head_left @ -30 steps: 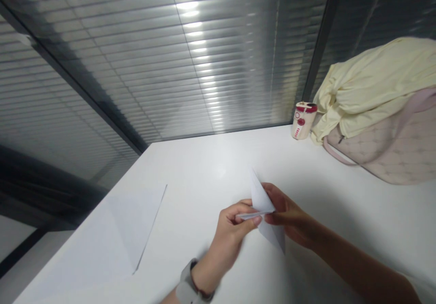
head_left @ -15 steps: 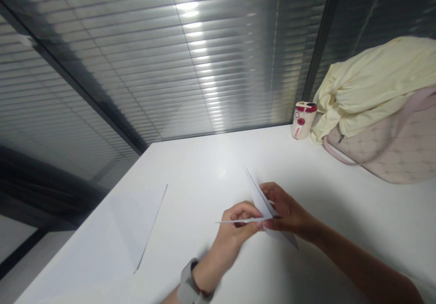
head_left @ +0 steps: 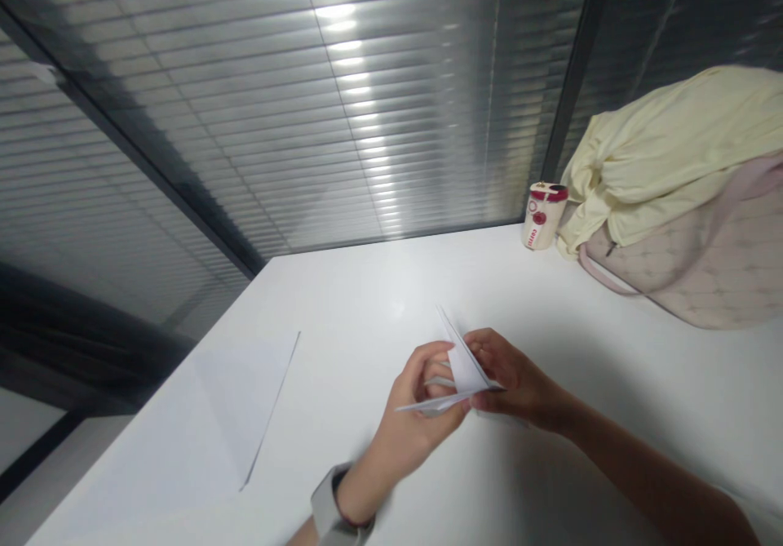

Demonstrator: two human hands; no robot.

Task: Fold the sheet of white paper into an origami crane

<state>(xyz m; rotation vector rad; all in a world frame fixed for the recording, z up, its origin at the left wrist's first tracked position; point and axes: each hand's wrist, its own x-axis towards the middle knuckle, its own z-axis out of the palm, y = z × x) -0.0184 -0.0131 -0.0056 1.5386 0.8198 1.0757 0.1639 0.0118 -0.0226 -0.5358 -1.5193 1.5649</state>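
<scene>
Above the white table, both hands hold a folded sheet of white paper point(head_left: 470, 370) with several pointed flaps standing out from it. My left hand point(head_left: 416, 411), with a grey watch point(head_left: 336, 501) on its wrist, curls around the left side of the paper; its thumb lies at the lower flap and a finger touches the upper flap. From the right, my right hand point(head_left: 514, 379) pinches the paper near where the folds meet. Part of the paper is hidden behind the fingers.
A larger stack of white paper point(head_left: 201, 423) lies at the table's left. Toward the back right stands a cream and red cup-shaped container point(head_left: 544, 216). Beside it are a pink quilted bag point(head_left: 722, 260) and pale yellow cloth point(head_left: 685, 146). Blinds point(head_left: 367, 105) rise behind the table point(head_left: 367, 285).
My left hand has opened wider around the paper, its finger rising to the upper flap. The left flap has tilted and the lower right flap shows less. My right hand is nearly unmoved.
</scene>
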